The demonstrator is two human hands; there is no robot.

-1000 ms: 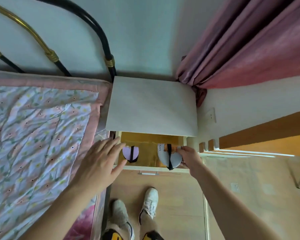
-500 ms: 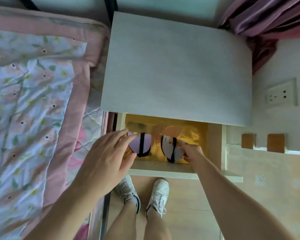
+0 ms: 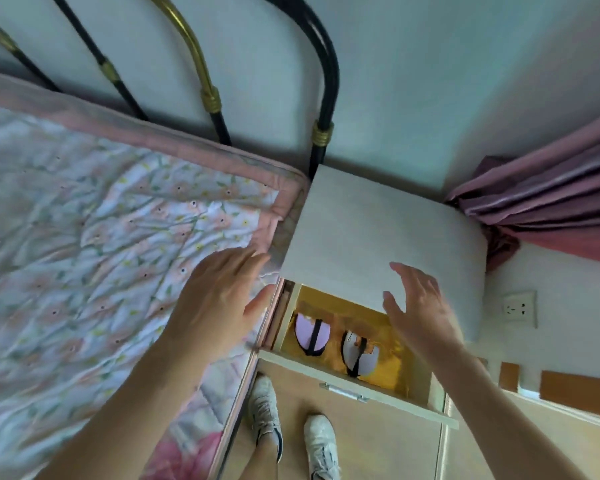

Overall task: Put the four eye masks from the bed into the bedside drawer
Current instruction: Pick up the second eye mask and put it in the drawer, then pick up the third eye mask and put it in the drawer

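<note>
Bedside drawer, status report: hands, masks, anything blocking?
Left hand and right hand open, both empty, above the drawer. Drawer open; lilac eye mask and white eye mask inside, side by side. No obstruction seen.

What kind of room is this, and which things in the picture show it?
Most likely a bedroom in a home. A bed with a floral quilt and a metal headboard stands beside a small bedside cabinet with an open drawer, and a pink curtain hangs nearby.

Lilac eye mask (image 3: 313,333) w/ blk strap; floral quilt (image 3: 94,237); gold drawer (image 3: 392,362).
</note>
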